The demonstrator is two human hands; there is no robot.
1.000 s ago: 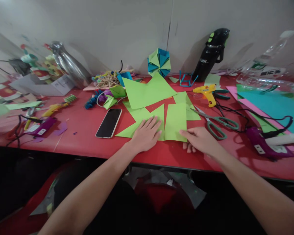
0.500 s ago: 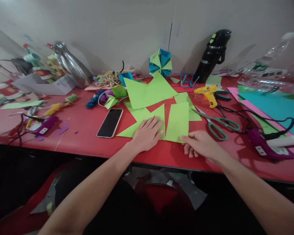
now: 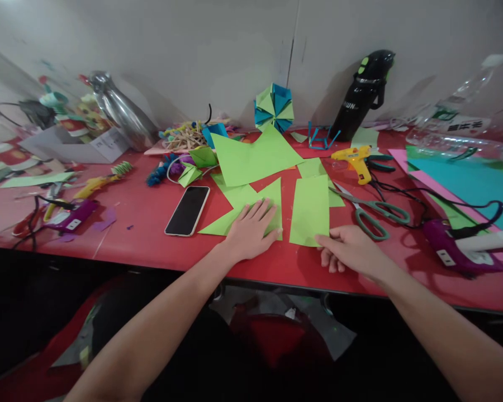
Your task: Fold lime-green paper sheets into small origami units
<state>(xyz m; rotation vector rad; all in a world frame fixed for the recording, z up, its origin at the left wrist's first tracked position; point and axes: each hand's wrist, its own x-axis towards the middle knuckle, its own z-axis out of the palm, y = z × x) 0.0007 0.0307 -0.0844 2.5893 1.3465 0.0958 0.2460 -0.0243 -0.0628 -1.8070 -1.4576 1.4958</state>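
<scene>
My left hand (image 3: 254, 230) lies flat, fingers spread, on a green piece of paper with a pointed left corner (image 3: 218, 224). Between thumb and finger, my right hand (image 3: 347, 248) pinches the lower right corner of a rectangular green paper sheet (image 3: 310, 209). A strip of red table shows between these two pieces. Behind them lies a larger green sheet (image 3: 255, 156) with an angular, cut-looking edge, overlapping other green pieces. Scissors with grey-green handles (image 3: 373, 215) rest just beyond my right hand, their blades touching the paper area. A phone (image 3: 188, 211) lies left of my left hand.
On the right are a yellow glue gun (image 3: 356, 162), black cables, a purple power strip (image 3: 461, 251) and coloured sheets (image 3: 473, 178). A black bottle (image 3: 362, 95) and a blue-green folded paper ball (image 3: 274, 109) stand by the wall. A steel flask (image 3: 123, 111) is at left.
My right hand has slid the rectangular green sheet slightly right and toward me, widening the gap beside the other piece. My left hand stays flat in place.
</scene>
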